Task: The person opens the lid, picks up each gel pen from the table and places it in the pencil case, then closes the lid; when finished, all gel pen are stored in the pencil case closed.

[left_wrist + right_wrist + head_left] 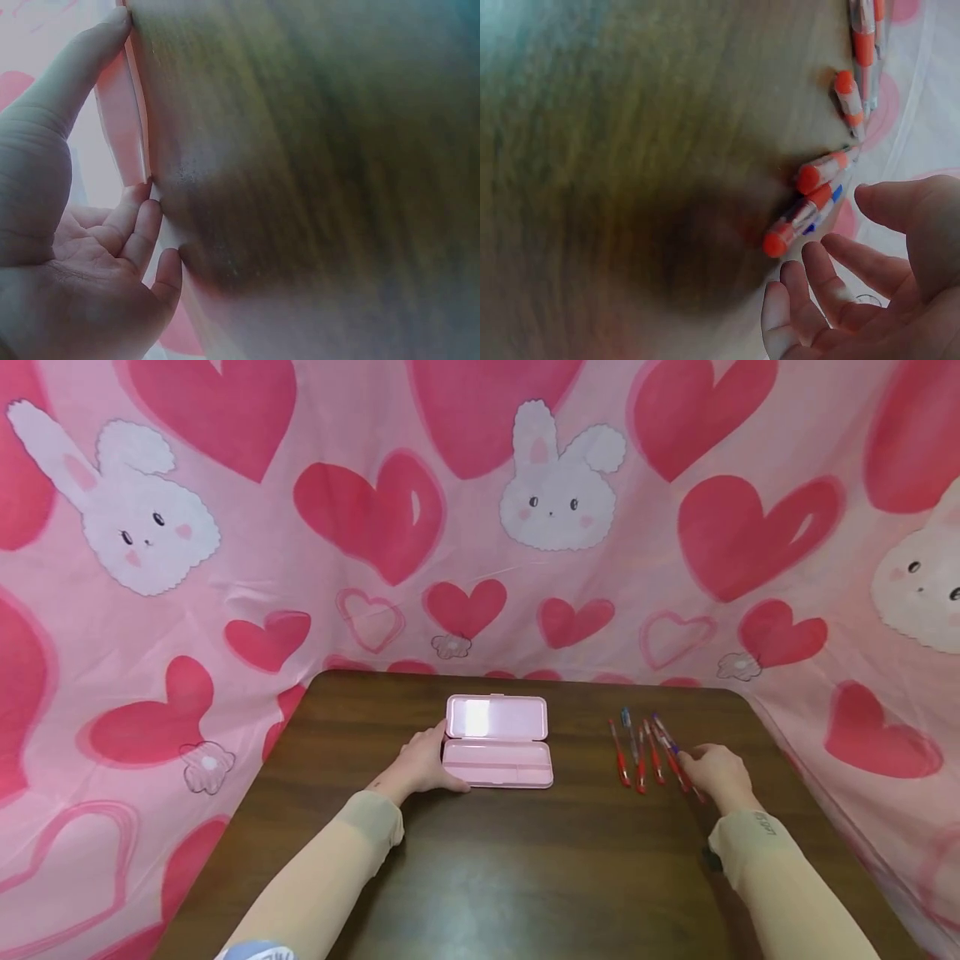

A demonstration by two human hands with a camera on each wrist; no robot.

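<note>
A pink pencil case [480,775] lies on the table with its lid folded back, its divided tray bare inside. My left hand [422,764] holds the case at its left end, thumb at the front edge and fingers farther back. In the left wrist view, thumb and fingertips meet the edge of the case [124,124]. To the right, several red and blue pens [622,760] lie side by side. My right hand [718,772] is by the rightmost pens, its fingers loosely bent. In the right wrist view, a red-ended pen [799,221] lies just beyond the spread fingertips, apart from them.
The dark wooden table [525,877] carries the case and the pens. Cloth [465,552] printed with hearts and rabbits hangs behind it and on both sides. A stretch of table separates the case from the pens.
</note>
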